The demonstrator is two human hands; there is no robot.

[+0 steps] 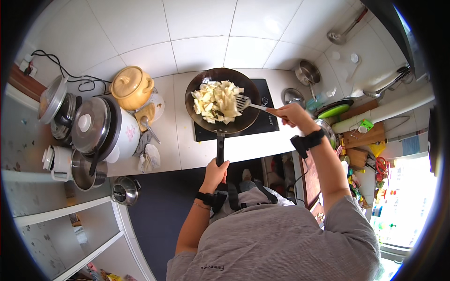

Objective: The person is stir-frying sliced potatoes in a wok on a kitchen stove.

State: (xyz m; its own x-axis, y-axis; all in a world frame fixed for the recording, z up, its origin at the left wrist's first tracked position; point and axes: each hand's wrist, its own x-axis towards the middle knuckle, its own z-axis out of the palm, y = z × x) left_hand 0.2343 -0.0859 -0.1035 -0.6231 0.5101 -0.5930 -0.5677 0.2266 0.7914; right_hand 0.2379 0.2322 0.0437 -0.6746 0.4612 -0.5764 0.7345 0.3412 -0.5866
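Observation:
My left hand is closed around the black handle of a dark wok, which sits on a black cooktop. Pale, cut-up pieces of food fill the middle of the wok. My right hand grips the wooden-coloured handle of a slotted metal spatula. The spatula's head rests against the right side of the food, inside the wok.
Left on the counter stand a yellow lidded pot, a rice cooker topped by metal lids, and a spoon beside cloths. A small saucepan and a metal lid are behind my right hand.

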